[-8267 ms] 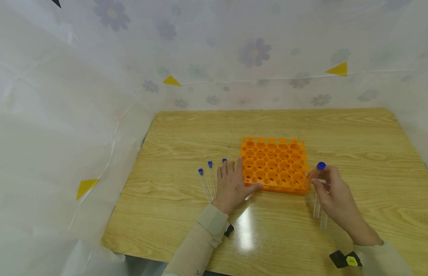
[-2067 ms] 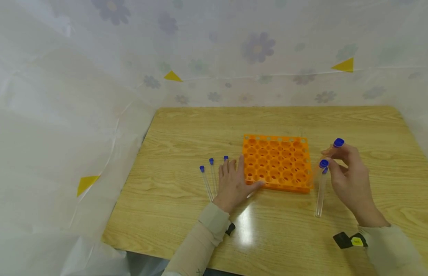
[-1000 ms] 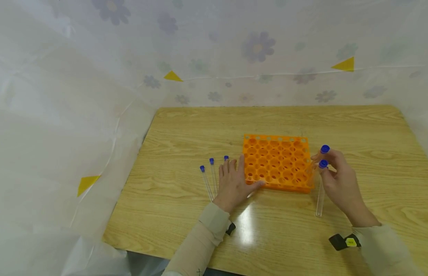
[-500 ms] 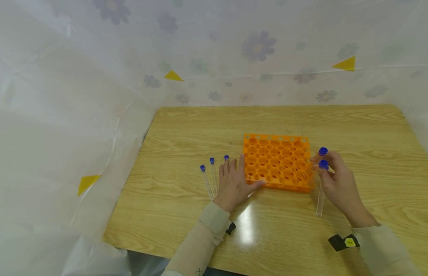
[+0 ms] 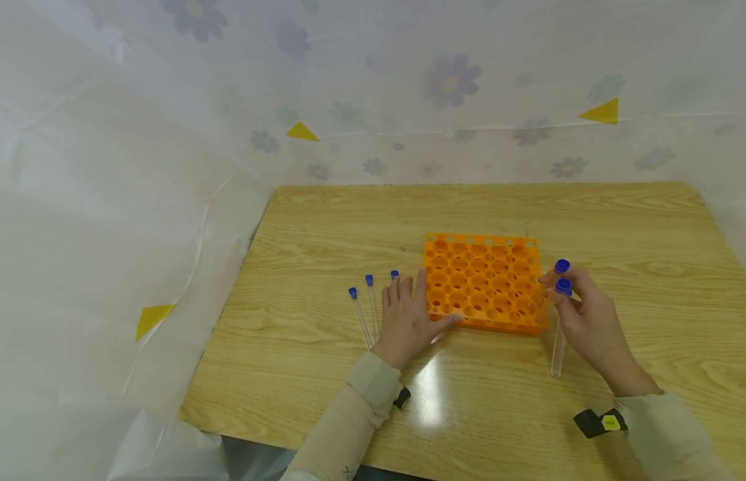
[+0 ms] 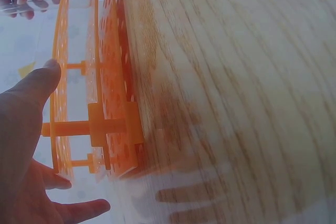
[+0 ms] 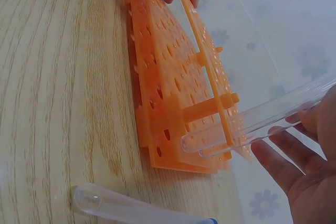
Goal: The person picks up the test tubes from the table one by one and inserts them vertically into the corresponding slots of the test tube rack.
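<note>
An orange test tube rack stands on the wooden table, its visible holes holding nothing. My left hand rests against the rack's front left corner, fingers spread and thumb on the front edge. My right hand holds two clear test tubes with blue caps, one test tube behind the other test tube. They tilt so that their rounded ends overlap the rack's right edge; whether they sit in holes I cannot tell. Under this hand another capped test tube lies on the table.
Left of the rack lie several thin tubes with blue caps, partly covered by my left hand. The wooden table ends at its front edge close to my forearms. A pale flowered sheet surrounds the back and sides.
My right hand has picked up a second test tube, then come left and down to the rack's right edge. It has shifted only slightly in the last half second. My left hand stays put.
</note>
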